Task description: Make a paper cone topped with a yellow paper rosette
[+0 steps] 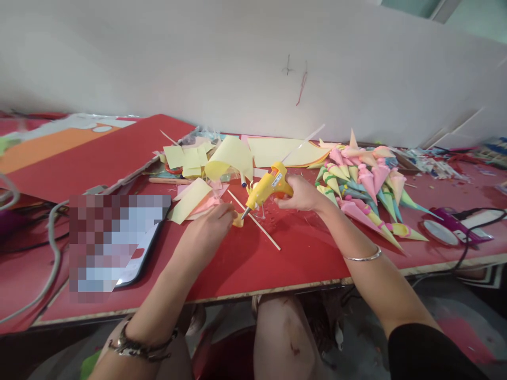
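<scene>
Yellow paper (238, 220) is pinched over the counter (253, 269) in the left hand (212, 224), a glue gun (267, 189) clasped by the right hand (299, 194); cones (368, 179) (apparently finished) are heaped, the paper seemingly unfinished.

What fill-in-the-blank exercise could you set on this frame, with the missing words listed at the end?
1. While the left hand pinches a small piece, the glue gun is in the ____ hand.
2. The gun's body is mostly ____.
3. The tabletop is coloured ____.
4. The sleeve is ____.

Missing words: right; yellow; red; black.
</scene>
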`<action>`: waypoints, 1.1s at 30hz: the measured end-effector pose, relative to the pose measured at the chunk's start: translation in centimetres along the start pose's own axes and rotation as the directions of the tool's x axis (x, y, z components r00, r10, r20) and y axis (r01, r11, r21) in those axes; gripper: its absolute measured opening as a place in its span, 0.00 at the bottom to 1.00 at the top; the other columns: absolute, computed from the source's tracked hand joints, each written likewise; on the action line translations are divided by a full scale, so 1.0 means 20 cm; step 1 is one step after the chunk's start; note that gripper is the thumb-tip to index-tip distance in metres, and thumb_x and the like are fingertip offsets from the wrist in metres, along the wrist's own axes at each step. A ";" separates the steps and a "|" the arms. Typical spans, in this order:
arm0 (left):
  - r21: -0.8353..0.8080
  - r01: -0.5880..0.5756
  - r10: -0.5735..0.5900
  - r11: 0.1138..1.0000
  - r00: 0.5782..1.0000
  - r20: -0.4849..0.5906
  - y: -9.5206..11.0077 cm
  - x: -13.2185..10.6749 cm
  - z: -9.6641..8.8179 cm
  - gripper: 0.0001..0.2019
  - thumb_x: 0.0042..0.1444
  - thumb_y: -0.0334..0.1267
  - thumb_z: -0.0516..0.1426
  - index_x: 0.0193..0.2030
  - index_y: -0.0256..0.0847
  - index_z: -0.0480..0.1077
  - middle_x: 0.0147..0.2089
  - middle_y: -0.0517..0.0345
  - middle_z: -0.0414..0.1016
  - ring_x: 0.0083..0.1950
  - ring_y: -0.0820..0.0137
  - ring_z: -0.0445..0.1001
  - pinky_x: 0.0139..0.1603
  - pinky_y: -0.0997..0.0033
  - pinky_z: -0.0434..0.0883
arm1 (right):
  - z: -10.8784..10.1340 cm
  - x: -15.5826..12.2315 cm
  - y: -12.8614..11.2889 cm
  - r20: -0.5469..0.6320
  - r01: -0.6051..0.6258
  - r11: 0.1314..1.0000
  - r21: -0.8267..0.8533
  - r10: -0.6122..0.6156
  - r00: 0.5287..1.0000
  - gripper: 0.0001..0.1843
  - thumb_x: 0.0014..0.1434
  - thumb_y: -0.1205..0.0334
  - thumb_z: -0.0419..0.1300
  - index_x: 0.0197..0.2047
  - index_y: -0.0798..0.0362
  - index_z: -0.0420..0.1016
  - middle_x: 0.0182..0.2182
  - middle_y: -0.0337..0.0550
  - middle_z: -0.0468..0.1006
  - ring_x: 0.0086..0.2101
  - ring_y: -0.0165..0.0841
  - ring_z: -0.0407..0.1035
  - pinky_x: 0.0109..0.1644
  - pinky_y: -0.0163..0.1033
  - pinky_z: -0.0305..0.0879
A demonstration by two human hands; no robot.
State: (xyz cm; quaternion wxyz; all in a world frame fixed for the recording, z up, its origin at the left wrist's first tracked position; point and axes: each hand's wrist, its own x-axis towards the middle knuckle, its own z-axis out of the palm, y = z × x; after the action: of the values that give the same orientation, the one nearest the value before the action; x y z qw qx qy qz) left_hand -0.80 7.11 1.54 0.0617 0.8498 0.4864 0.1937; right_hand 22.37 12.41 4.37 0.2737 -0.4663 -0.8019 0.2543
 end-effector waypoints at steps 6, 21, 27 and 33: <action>-0.072 -0.006 0.009 0.997 0.999 0.042 -0.02 0.00 -0.04 0.10 0.55 0.34 0.44 0.36 0.40 0.65 0.42 0.53 0.69 0.42 0.68 0.69 0.43 0.67 0.67 | 0.00 0.00 0.01 -0.051 -0.034 0.999 0.012 0.035 0.998 0.10 0.40 0.62 0.58 0.30 0.55 0.66 0.20 0.35 0.66 0.20 0.27 0.60 0.22 0.33 0.56; -0.095 0.152 -0.165 0.984 0.976 -0.143 -0.02 -0.02 -0.10 0.10 0.54 0.38 0.45 0.37 0.41 0.64 0.40 0.55 0.70 0.38 0.70 0.70 0.37 0.73 0.67 | -0.02 0.02 0.09 -0.150 -0.102 0.992 0.077 0.113 0.982 0.14 0.41 0.59 0.58 0.33 0.55 0.65 0.23 0.35 0.65 0.24 0.29 0.61 0.26 0.35 0.59; 0.287 0.357 -0.298 0.889 0.927 -0.228 -0.10 -0.11 -0.23 0.14 0.55 0.33 0.41 0.40 0.40 0.66 0.41 0.51 0.72 0.45 0.60 0.68 0.43 0.61 0.65 | -0.02 0.03 0.10 -0.173 -0.125 0.989 0.073 0.136 0.975 0.15 0.41 0.59 0.59 0.34 0.55 0.66 0.25 0.37 0.69 0.26 0.31 0.64 0.28 0.36 0.61; 0.462 0.420 -0.324 0.781 0.905 -0.275 -0.14 -0.15 -0.26 0.15 0.56 0.32 0.40 0.47 0.36 0.61 0.44 0.49 0.70 0.50 0.58 0.65 0.55 0.52 0.55 | -0.02 0.03 0.11 -0.168 -0.097 0.990 0.106 0.114 0.979 0.18 0.42 0.59 0.59 0.38 0.56 0.67 0.32 0.41 0.72 0.31 0.34 0.67 0.34 0.38 0.62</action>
State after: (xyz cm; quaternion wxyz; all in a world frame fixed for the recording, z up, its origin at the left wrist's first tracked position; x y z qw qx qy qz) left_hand -6.35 5.65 4.61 -0.1731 0.7006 0.6822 0.1176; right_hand 23.67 14.02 3.30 0.3509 -0.5148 -0.7357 0.2658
